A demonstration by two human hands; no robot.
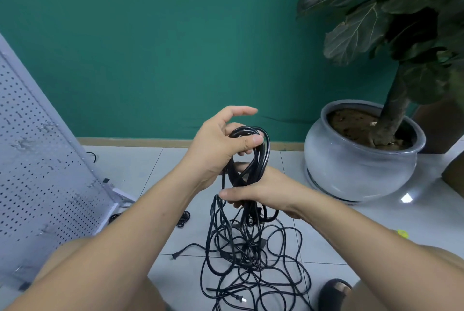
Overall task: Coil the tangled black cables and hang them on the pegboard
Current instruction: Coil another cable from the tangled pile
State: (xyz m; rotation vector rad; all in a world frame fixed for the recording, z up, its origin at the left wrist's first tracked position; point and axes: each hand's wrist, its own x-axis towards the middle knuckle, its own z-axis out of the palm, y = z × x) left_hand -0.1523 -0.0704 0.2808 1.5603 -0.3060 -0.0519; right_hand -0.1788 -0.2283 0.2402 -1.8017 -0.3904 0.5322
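Left hand is at frame centre. Its thumb is clamped over the top of a black cable coil and the lower fingers are curled behind the loops. The index finger is lifted free, pointing toward 3 o'clock. Right hand is just below at 6 o'clock, thumb laid across the bottom of the coil and fingers wrapped under the bunched strands. So both hands grip the same coil, held upright between them. Strands drop from the right hand into the tangled cables, heaped on the floor tiles at 6 o'clock of the hands, between the person's knees. A loose plug lies at 9 o'clock of the heap. The pegboard leans at the frame's 9 o'clock, well apart from the hands. A grey plant pot stands at 3 o'clock, near the green wall.
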